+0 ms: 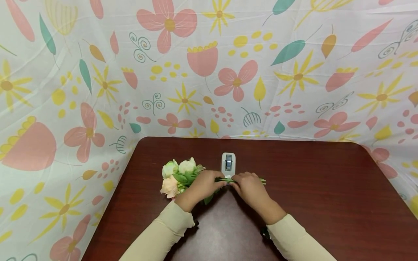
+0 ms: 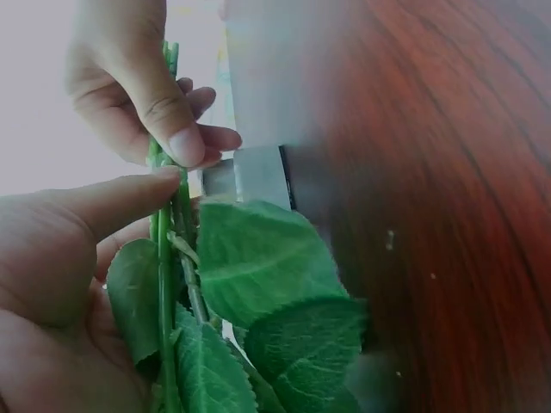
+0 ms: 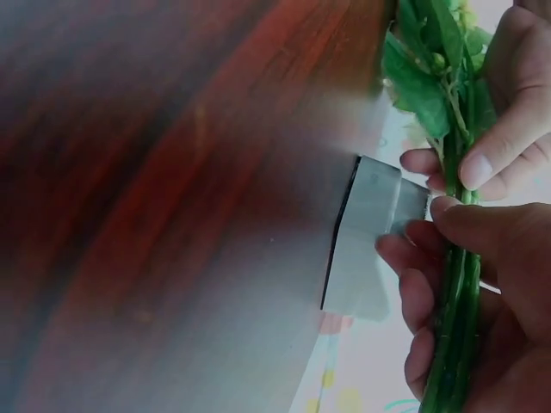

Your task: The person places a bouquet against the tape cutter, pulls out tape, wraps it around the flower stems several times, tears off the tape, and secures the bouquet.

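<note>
A bunch of artificial flowers (image 1: 170,185) with cream and peach blooms lies sideways across both hands, its blooms at the left. My left hand (image 1: 204,184) grips the green stems (image 2: 165,292) just below the leaves (image 2: 267,249). Close beside it, my right hand (image 1: 250,189) holds the same stems (image 3: 458,318) nearer their cut ends, thumb and fingers curled round them. Directly behind the hands stands a white tape dispenser (image 1: 228,165) with a roll of tape; its front end is partly hidden by the stems and fingers.
The dark reddish-brown table (image 1: 326,188) extends on both sides of the hands. A white cloth with printed flowers (image 1: 277,72) hangs behind the table and along its left side.
</note>
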Tool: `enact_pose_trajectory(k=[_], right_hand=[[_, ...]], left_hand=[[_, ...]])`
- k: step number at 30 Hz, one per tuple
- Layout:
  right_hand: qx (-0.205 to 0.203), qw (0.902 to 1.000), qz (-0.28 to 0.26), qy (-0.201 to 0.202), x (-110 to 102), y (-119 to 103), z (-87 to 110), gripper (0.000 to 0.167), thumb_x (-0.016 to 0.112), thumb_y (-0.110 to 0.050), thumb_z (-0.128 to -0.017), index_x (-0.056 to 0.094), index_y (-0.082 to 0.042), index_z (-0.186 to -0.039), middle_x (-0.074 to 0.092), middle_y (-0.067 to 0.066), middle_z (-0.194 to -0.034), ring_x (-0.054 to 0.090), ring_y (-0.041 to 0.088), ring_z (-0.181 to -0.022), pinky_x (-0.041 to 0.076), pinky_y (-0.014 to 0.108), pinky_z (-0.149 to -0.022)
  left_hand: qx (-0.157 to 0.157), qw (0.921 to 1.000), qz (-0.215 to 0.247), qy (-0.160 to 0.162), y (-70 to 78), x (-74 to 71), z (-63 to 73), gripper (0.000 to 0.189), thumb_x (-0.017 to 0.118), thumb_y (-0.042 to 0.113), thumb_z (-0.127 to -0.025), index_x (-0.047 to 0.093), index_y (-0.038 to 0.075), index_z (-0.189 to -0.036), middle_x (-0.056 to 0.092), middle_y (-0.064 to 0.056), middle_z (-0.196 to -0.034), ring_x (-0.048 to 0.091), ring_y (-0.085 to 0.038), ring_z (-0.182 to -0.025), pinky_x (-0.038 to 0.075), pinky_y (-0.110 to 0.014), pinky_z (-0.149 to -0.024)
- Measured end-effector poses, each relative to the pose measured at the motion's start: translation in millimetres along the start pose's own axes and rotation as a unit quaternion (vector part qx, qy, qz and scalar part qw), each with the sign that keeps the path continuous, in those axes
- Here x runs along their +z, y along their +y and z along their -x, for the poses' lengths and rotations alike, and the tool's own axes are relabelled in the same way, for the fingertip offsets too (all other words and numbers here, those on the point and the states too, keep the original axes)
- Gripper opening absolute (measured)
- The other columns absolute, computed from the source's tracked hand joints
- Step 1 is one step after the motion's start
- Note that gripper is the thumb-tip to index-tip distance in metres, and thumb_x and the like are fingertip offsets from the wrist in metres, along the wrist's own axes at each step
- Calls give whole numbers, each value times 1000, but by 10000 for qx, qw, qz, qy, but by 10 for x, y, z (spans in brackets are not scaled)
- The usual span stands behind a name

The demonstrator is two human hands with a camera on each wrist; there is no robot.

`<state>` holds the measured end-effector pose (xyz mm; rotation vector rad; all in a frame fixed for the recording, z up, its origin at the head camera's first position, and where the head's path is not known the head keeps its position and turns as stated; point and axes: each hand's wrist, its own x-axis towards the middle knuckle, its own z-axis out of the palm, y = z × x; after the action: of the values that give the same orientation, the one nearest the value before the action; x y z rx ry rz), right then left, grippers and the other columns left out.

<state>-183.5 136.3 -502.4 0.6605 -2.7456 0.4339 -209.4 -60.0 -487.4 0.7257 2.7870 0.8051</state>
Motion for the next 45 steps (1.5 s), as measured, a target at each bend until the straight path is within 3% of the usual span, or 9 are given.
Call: enact_pose_trajectory(k=[8,15,18,25,30,35,38,42,45], right_hand=[[-15,9998,138,129,2,-30,30,12,80,-23,-86,77,-14,-93,76,0,-87,66,23,-77,47,40,-68],[-203,9972,487,530,-14,-48,68,15,84,-22,-82,76,-13,-92,73,1,-83,66,23,-75,46,39,-63],[-182,9973,452,552,-24,-54,74,15,85,-21,-82,76,-13,-92,73,1,-84,66,22,-75,46,39,-63],[441,9982,-307,-280,-86,-50,42,19,78,-28,-89,76,-12,-100,71,2,-90,67,24,-85,52,47,-77],[788,9875,-993,-938,-165,-42,-1,26,67,-30,-98,74,-9,-111,73,6,-105,68,28,-100,51,53,-89],[995,9765,-1387,-1318,-207,-17,-46,28,57,-27,-103,73,-9,-116,75,9,-115,69,31,-111,45,60,-102],[1003,9721,-1518,-1478,-218,5,-65,25,58,-26,-103,73,-11,-116,76,5,-110,71,26,-104,48,57,-99],[1027,9658,-1738,-1625,-232,25,-77,22,60,-25,-102,72,-12,-114,75,0,-102,68,14,-87,55,43,-84],[1076,9643,-1790,-1630,-230,23,-82,21,62,-27,-101,73,-14,-113,75,0,-102,65,11,-85,54,38,-79]], left_hand=[[-84,9996,261,25,41,-16,18,6,70,25,-96,73,21,-96,75,3,-96,64,-9,-77,49,-25,-72],[88,9995,-134,290,72,-2,48,5,71,29,-95,69,24,-94,74,7,-91,57,-11,-76,45,-34,-87],[237,9981,-304,474,90,2,66,5,72,29,-94,70,24,-95,74,9,-93,56,-13,-79,44,-34,-86],[634,9906,-860,857,100,32,93,5,73,28,-93,71,24,-96,75,10,-95,59,-15,-86,43,-33,-83],[862,9831,-1163,1121,64,63,100,6,74,27,-93,70,24,-96,75,9,-95,61,-15,-91,46,-38,-86],[1072,9749,-1500,1250,28,97,98,7,74,27,-93,69,24,-96,75,9,-96,60,-15,-92,44,-34,-79],[1178,9700,-1682,1300,23,109,98,7,73,27,-94,68,24,-96,75,8,-98,60,-15,-91,44,-33,-76],[1253,9653,-1868,1324,19,121,104,8,73,27,-94,67,23,-99,75,7,-100,59,-16,-91,44,-34,-76],[1287,9615,-2038,1319,18,124,110,9,73,27,-94,67,23,-101,75,6,-102,60,-16,-93,46,-35,-76]])
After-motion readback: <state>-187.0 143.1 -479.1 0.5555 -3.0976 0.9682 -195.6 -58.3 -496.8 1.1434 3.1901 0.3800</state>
